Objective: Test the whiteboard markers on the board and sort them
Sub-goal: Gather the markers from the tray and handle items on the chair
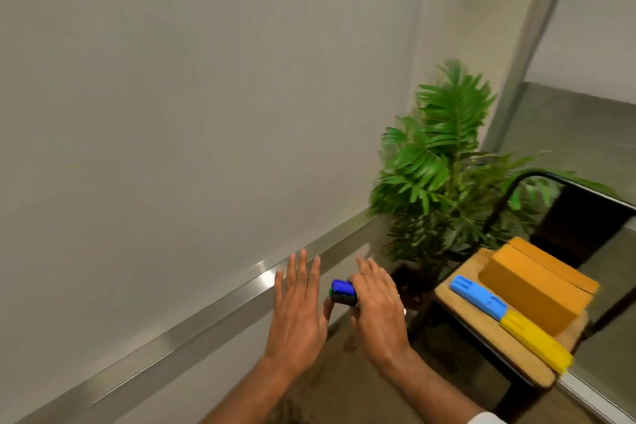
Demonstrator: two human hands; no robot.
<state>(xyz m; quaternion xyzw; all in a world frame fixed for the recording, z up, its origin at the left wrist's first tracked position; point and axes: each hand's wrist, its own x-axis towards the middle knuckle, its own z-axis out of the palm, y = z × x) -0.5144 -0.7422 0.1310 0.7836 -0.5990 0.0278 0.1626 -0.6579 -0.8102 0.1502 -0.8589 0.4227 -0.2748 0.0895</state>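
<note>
The whiteboard [172,96] fills the left and top of the head view, with its metal bottom rail [213,306] running diagonally. My right hand [377,303] grips a bundle of markers [342,292]; blue, green and black caps stick out on its left side, and a white end shows on its right. My left hand [296,303] hovers open just left of the caps, fingers straight and spread, touching nothing. How many markers are in the bundle is hidden by the fingers.
A chair [488,337] with a wooden seat stands at right, carrying an orange box [537,289], a blue holder [478,298] and a yellow holder [537,341]. A green potted plant [444,165] stands behind it in the corner.
</note>
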